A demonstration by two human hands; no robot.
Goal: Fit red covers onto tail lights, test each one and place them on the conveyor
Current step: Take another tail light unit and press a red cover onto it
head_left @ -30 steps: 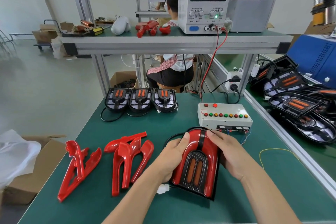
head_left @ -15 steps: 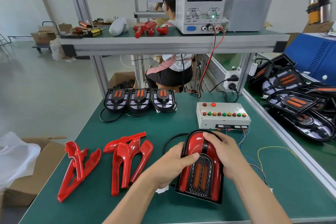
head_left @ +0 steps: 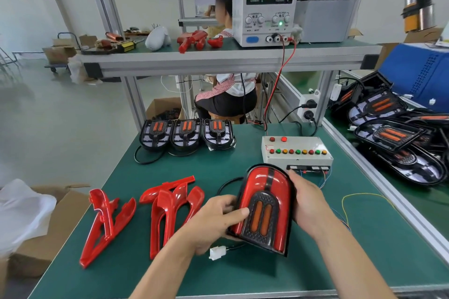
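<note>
Above the green worktop point(head_left: 243, 272), left hand point(head_left: 213, 223) and right hand point(head_left: 307, 204) are both gripping the red-covered tail light point(head_left: 264, 204), its white plug point(head_left: 217, 253) dangling beside spare red covers point(head_left: 170, 206).

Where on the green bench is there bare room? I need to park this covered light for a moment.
Bare mat lies right of the right hand, between the tester box and the near edge, crossed only by a thin yellow wire. Another strip runs between the three uncovered lights and the red covers. The conveyor, piled with lights, is crowded.
</note>
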